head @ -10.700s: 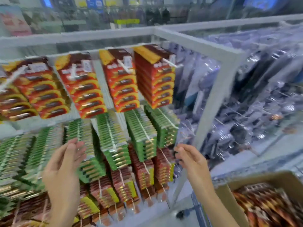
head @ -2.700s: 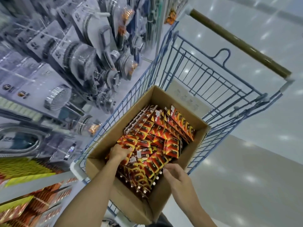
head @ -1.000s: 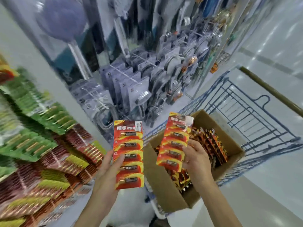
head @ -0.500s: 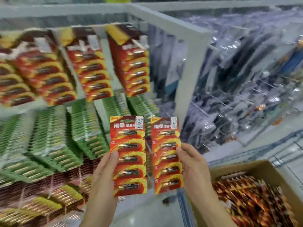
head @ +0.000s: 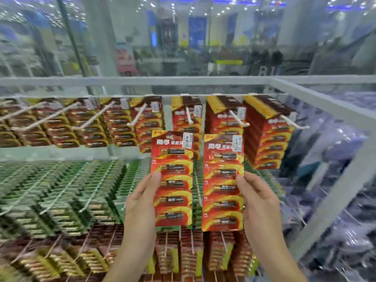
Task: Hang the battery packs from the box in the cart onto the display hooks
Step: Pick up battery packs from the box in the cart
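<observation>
Right now I have both hands raised in front of the rack (head: 203, 80). My left hand (head: 140, 202) grips one battery pack (head: 173, 178) by its left edge, thumb (head: 155, 177) curled onto the front, the other fingers hidden behind it. My right hand (head: 258, 200) pinches a second battery pack (head: 222, 182) by its right edge the same way. Both stand upright side by side, apart, just below the top row of display hooks (head: 237, 119) carrying red packs (head: 268, 139). Green packs (head: 61, 190) fill the row beneath
</observation>
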